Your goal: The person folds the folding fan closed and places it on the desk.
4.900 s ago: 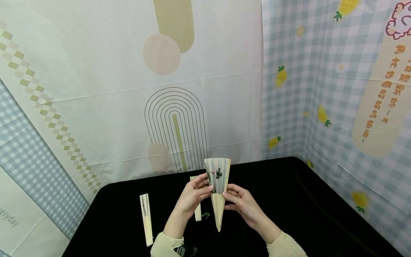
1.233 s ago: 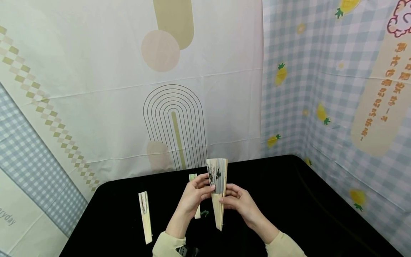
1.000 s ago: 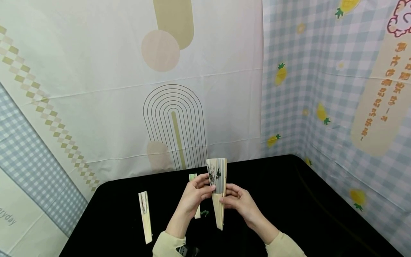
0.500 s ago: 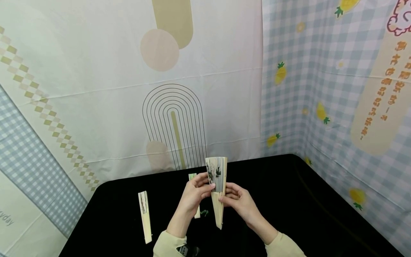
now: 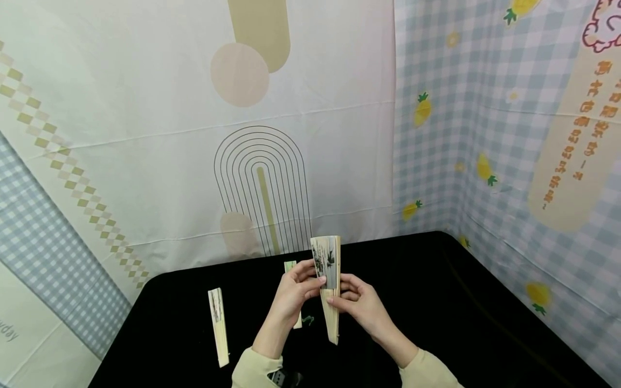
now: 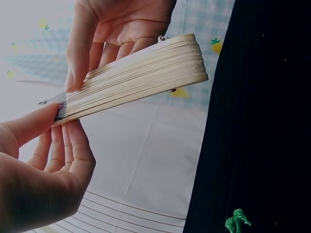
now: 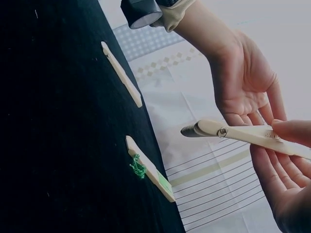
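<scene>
1. Fan (image 5: pixel 328 280): I am holding it upright above the black table (image 5: pixel 436 302), nearly folded, with its paper end up and pivot end down. Only a narrow wedge of painted paper is showing.
2. Left hand (image 5: pixel 297 293): its grip is pinching the fan's left edge near where paper meets ribs, thumb in front and fingers behind, seemingly to steady that side.
3. Right hand (image 5: pixel 360 303): its grip is closing on the right edge at the ribs, apparently pressing the slats together.
4. Second fan (image 5: pixel 218 326): fully folded, it is lying flat on the table to the left, well apart from my hands.
5. Third fan (image 5: pixel 292 293): also folded, with a green tassel (image 5: pixel 309 320), it is lying just behind my left hand.
</scene>
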### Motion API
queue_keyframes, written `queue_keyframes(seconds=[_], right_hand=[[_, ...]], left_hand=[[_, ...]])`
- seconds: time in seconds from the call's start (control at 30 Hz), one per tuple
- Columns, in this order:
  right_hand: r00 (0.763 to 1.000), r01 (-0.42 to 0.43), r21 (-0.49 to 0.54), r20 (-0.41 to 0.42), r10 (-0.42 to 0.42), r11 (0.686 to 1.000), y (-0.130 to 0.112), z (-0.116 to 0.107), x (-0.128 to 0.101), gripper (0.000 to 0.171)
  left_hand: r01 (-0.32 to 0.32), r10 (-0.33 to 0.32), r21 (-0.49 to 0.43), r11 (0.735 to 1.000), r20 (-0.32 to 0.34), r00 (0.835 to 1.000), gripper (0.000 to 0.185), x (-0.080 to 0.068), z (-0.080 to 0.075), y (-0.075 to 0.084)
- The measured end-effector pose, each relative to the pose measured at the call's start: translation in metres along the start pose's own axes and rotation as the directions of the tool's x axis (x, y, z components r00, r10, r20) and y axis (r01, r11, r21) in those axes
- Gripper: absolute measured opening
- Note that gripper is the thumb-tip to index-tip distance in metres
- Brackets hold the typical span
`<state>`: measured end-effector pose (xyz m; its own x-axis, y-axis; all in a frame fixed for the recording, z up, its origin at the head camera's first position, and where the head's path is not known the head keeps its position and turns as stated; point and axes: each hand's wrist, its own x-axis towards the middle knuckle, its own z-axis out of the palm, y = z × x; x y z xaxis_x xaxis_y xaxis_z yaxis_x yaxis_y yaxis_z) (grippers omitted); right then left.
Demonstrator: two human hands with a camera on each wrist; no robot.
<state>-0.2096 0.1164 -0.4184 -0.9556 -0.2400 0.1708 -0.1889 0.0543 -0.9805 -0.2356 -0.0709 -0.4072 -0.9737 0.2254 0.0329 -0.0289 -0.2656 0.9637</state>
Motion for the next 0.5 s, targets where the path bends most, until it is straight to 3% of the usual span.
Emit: queue_keyframes(seconds=[0.5], right_hand=[[1.000,-0.005,-0.009,-0.008,0.005,1.000,0.0015,0.0021,-0.0007,0.054]], left_hand=[[-0.008,0.008,0.020,1.000,0.005,1.000,0.049,0.0003,0.0026,-0.0014]])
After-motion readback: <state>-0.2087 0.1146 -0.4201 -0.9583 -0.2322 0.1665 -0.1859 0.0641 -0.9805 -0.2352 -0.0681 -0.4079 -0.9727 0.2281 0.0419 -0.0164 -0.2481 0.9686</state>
